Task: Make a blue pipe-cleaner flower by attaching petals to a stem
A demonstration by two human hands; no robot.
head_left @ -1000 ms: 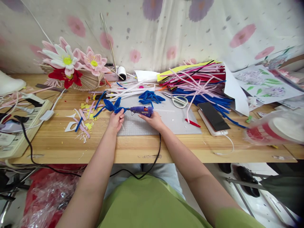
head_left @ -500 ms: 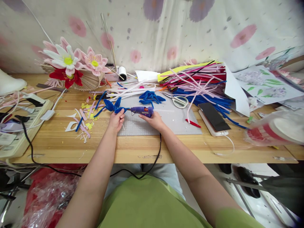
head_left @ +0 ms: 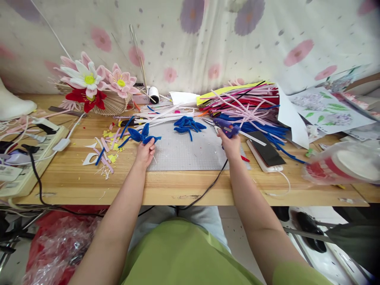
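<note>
Between the fingers of my left hand [head_left: 145, 152] is a blue pipe-cleaner flower [head_left: 141, 133] with several fuzzy petals and a thin white stem below. My right hand [head_left: 230, 144] is wrapped round a purple glue gun [head_left: 227, 126], its nozzle pointing up and left, a clear glue stick [head_left: 252, 137] jutting from its rear. The glue gun partly hides the scissors beneath it. More blue pipe-cleaner petals [head_left: 189, 124] lie on the grey cutting mat [head_left: 184, 156], between my two hands.
Pink, white and blue pipe cleaners [head_left: 246, 103] are heaped at the back right. A phone [head_left: 265, 150] rests on a white power bank, near a wrapped cup [head_left: 341, 162]. Colourful scraps [head_left: 103, 148] lie left of the mat. A power strip [head_left: 32, 158] stands at far left.
My right hand has carried the glue gun away from the blue flower, to the right, over the scissors. My left hand keeps the flower in nearly the same place.
</note>
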